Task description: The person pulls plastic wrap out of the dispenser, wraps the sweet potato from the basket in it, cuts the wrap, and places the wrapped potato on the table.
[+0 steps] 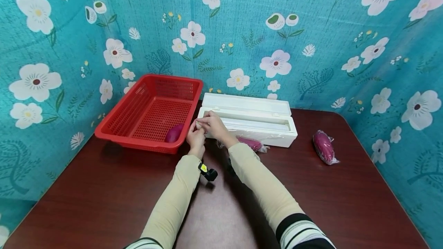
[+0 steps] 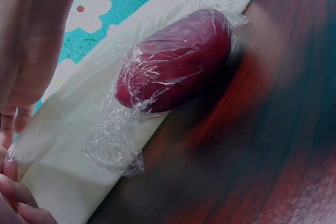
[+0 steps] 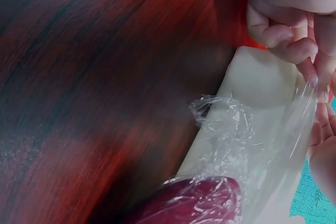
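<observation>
In the head view, my left hand point(image 1: 196, 138) and right hand point(image 1: 215, 125) meet at the left end of a white cling film box point(image 1: 273, 137) with its lid raised. Both hands pinch the edge of a clear sheet of cling film point(image 3: 300, 124), which stretches along the box front. The left fingers point(image 2: 18, 200) are bent at the film's gathered corner; the right hand's fingertips are beside them. Just in front of the box lies a purple oblong vegetable point(image 2: 176, 61) wrapped in crinkled film, partly hidden by the right arm in the head view. A white film roll point(image 1: 254, 124) lies inside the box.
A red perforated basket point(image 1: 138, 141) stands left of the box, with an unwrapped purple vegetable point(image 1: 174, 133) in its near right corner. Another film-wrapped purple vegetable point(image 1: 324, 147) lies right on the dark wooden table point(image 1: 346, 203). A flowered teal curtain point(image 1: 225, 34) hangs behind.
</observation>
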### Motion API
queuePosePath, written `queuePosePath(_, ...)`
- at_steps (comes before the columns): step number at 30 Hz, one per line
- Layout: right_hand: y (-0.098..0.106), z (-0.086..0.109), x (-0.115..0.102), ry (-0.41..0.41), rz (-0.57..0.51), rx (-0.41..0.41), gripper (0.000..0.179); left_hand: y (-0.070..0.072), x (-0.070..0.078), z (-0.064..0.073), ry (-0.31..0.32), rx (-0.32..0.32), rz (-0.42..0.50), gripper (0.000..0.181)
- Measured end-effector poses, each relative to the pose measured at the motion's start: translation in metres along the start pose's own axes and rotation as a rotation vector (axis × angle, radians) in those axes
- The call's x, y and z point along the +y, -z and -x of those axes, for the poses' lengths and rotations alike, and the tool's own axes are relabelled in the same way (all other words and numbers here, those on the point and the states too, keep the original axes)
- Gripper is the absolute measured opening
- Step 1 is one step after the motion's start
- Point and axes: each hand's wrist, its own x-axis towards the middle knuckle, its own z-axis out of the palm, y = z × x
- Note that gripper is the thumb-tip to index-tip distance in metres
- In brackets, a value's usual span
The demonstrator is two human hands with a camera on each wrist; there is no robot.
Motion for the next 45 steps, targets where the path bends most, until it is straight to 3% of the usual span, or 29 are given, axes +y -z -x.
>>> queuePosePath(6, 0.0, -0.006, -0.007, -0.122, 0.059, -0.049, 0.018, -0.001, 0.0, 0.0, -0.032, 0.017, -0.011, 0.045)
queuePosePath(11, 0.0, -0.007, -0.008, -0.207, 0.057, 0.011, 0.014, -0.003, -0.001, 0.0, -0.066, 0.015, -0.058, 0.045)
queuePosePath(17, 0.001, -0.007, -0.006, -0.22, 0.035, 0.019, 0.012, 0.001, 0.01, 0.009, -0.021, -0.06, -0.022, 0.049)
queuePosePath(22, 0.002, -0.005, -0.003, -0.229, -0.119, 0.057, 0.011, 0.001, 0.018, 0.01, 0.001, -0.13, -0.134, 0.046)
queuePosePath(25, 0.001, -0.004, -0.002, -0.245, -0.194, 0.087, 0.009, 0.005, 0.009, -0.003, -0.081, -0.173, -0.161, 0.041)
queuePosePath(29, -0.002, -0.004, 0.001, -0.219, -0.203, 0.12, 0.008, 0.009, -0.045, -0.066, -0.2, -0.17, -0.137, 0.036)
queuePosePath(31, -0.003, -0.004, 0.001, -0.202, -0.201, 0.124, 0.007, 0.01, -0.076, -0.104, -0.202, -0.148, -0.179, 0.04)
queuePosePath(32, -0.004, -0.004, 0.002, -0.195, -0.2, 0.124, 0.007, 0.01, -0.088, -0.118, -0.224, -0.136, -0.192, 0.041)
queuePosePath(33, -0.005, -0.004, 0.002, -0.19, -0.197, 0.123, 0.007, 0.011, -0.091, -0.123, -0.252, -0.139, -0.189, 0.04)
queuePosePath(36, -0.006, -0.003, 0.003, -0.19, -0.181, 0.118, 0.007, 0.01, -0.076, -0.11, -0.305, -0.173, -0.241, 0.04)
queuePosePath(38, -0.006, -0.003, 0.003, -0.195, -0.166, 0.116, 0.007, 0.009, -0.065, -0.096, -0.391, -0.2, -0.229, 0.034)
queuePosePath(40, -0.005, -0.002, 0.002, -0.203, -0.143, 0.107, 0.007, 0.009, -0.052, -0.081, -0.389, -0.218, -0.277, 0.031)
queuePosePath(42, -0.003, -0.002, 0.002, -0.206, -0.12, 0.09, 0.007, 0.009, -0.051, -0.079, -0.401, -0.227, -0.295, 0.029)
queuePosePath(43, -0.003, -0.002, 0.002, -0.205, -0.106, 0.08, 0.007, 0.009, -0.043, -0.07, -0.408, -0.233, -0.291, 0.028)
queuePosePath(44, -0.002, -0.002, 0.002, -0.206, -0.092, 0.069, 0.007, 0.01, -0.048, -0.076, -0.429, -0.234, -0.273, 0.026)
queuePosePath(45, -0.002, -0.003, 0.002, -0.207, -0.077, 0.058, 0.007, 0.01, -0.045, -0.073, -0.41, -0.23, -0.297, 0.028)
